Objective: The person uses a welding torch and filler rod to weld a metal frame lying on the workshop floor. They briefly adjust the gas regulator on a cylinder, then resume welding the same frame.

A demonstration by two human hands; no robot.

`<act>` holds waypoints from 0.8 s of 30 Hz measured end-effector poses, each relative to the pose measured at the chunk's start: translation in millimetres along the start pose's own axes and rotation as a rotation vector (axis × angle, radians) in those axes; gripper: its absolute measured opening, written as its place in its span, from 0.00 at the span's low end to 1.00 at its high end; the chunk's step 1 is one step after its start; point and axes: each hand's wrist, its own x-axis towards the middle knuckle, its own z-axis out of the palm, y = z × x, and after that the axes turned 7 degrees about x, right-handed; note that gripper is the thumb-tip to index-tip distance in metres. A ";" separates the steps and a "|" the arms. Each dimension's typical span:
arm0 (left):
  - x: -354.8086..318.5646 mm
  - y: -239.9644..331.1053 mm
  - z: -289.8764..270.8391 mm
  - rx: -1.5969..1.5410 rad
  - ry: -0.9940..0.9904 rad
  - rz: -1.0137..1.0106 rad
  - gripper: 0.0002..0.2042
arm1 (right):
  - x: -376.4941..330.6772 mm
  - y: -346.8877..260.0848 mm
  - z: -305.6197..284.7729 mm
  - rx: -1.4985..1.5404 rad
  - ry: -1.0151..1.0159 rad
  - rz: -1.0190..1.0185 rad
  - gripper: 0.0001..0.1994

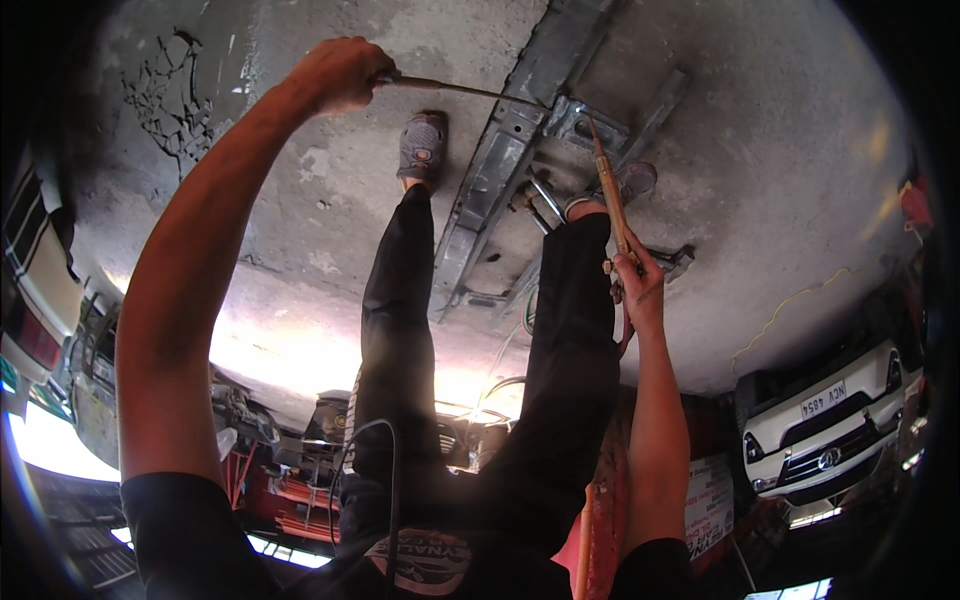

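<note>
The right hand (pixel 640 285) is closed around the rear of a slim brass torch (pixel 612 190), close by its valve fittings, the nozzle pointing forward and away from the fingers. The left hand (pixel 345 75), further out, is wrapped around the thicker end of a thin rod (pixel 465 91), which reaches rightward from that fist toward the nozzle. Both tools look light and stiff; the rear grip seems right for the torch, since its front may be hot, and the rod's thick end likewise, well back from its tip.

Between the hands and ahead of the right one lies a small steel bracket (pixel 573 127), set against a long steel rail (pixel 490 175) that runs slantwise on the floor, between the two shoes. The rod's tip and the nozzle are both at or just above the bracket; contact cannot be told, nor whether a flame burns. The rail looks heavy and rigid, probably better lifted by two hands at its ends, minding the edges.

Far off to the right of the right hand stands a white vehicle (pixel 820 430)
</note>
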 end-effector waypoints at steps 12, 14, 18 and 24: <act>2.3 -9.0 6.0 -0.016 0.059 0.041 0.12 | -0.4 4.1 -1.2 -0.004 -0.015 -0.029 0.26; 3.3 -9.5 7.6 -0.020 0.064 0.042 0.12 | -0.9 4.3 -1.5 0.001 -0.014 -0.029 0.26; 3.1 -13.2 9.1 -0.021 0.068 0.047 0.11 | -1.7 2.5 -0.1 -0.008 -0.008 -0.029 0.25; 3.3 -9.8 8.3 -0.042 0.072 0.035 0.10 | -0.9 7.5 -3.5 -0.007 -0.004 -0.015 0.25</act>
